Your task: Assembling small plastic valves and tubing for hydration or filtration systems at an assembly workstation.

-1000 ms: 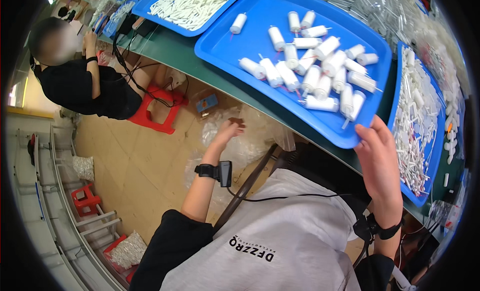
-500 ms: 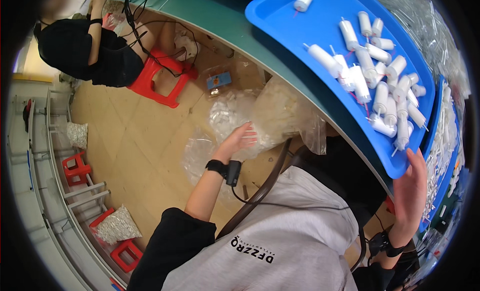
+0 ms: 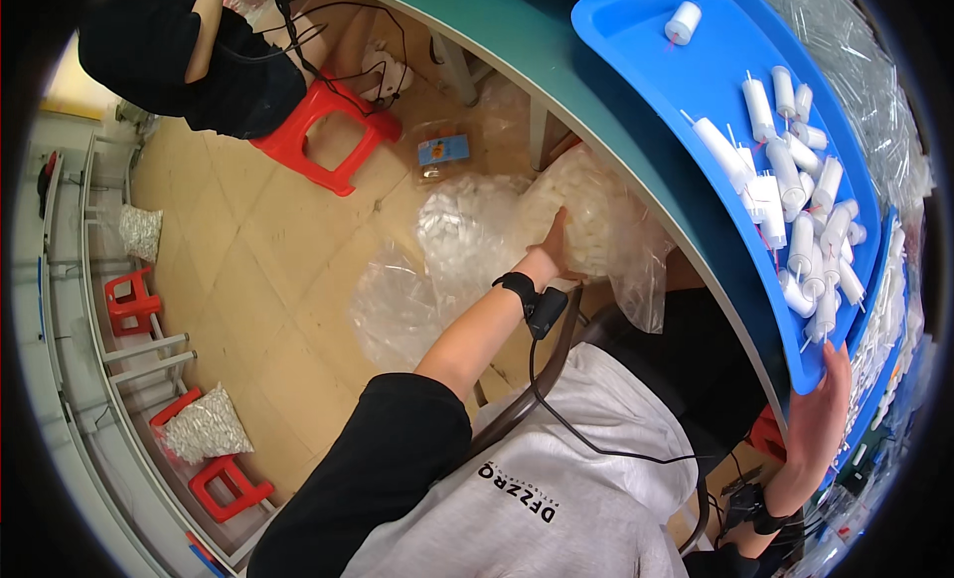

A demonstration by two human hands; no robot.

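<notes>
My left hand (image 3: 556,248) reaches down below the table's edge, its fingers stretched out against a clear plastic bag (image 3: 596,220) of cream-white pieces. Whether it touches the bag's contents I cannot tell. On the right, my right hand (image 3: 823,399) grips the near corner of a blue tray (image 3: 696,81), the fingertips over its rim. In the tray lies a loose heap of white cylinders (image 3: 800,170) with thin stems and some red wires. A single white cylinder (image 3: 683,23) lies apart at the tray's far end.
A second clear bag (image 3: 462,225) and crumpled plastic (image 3: 383,305) lie on the floor. Another person (image 3: 189,66) sits on a red stool (image 3: 333,141) at far left. Beyond the tray are clear plastic tubes (image 3: 845,71). Cables hang over the green table (image 3: 517,31).
My left hand has moved right and slightly up from above the floor bag to the bag of cream-white pieces. My right hand stays at the tray's corner. The view has shifted.
</notes>
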